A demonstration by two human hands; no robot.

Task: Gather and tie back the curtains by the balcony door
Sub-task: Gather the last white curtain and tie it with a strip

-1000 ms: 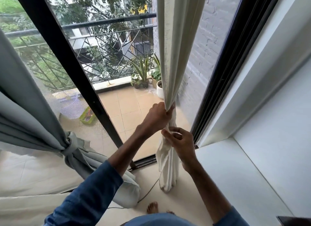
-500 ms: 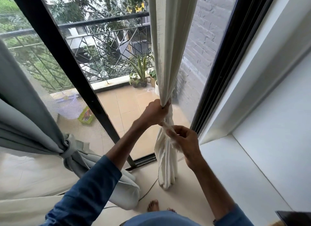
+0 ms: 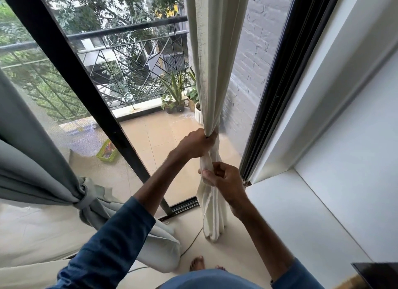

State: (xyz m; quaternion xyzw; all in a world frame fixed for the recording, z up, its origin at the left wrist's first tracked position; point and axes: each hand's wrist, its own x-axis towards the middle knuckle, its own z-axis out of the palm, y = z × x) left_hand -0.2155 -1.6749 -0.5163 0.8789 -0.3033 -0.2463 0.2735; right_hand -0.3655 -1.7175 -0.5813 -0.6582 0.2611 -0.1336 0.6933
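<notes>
Cream curtain [image 3: 215,62]: top cut off above left hand [image 3: 193,143].
Left fingertips: hidden behind the fabric.
White pot [image 3: 198,116]: half-hidden beyond that hand.

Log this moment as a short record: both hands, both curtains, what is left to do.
left hand: grips the gathered cream curtain where it narrows
right hand: holds the bunched fabric just below the left hand
cream curtain state: gathered into one bundle, lower end on the floor, no finished knot visible
grey curtain: at left, already tied back
left to do: likely tie the cream curtain
</notes>
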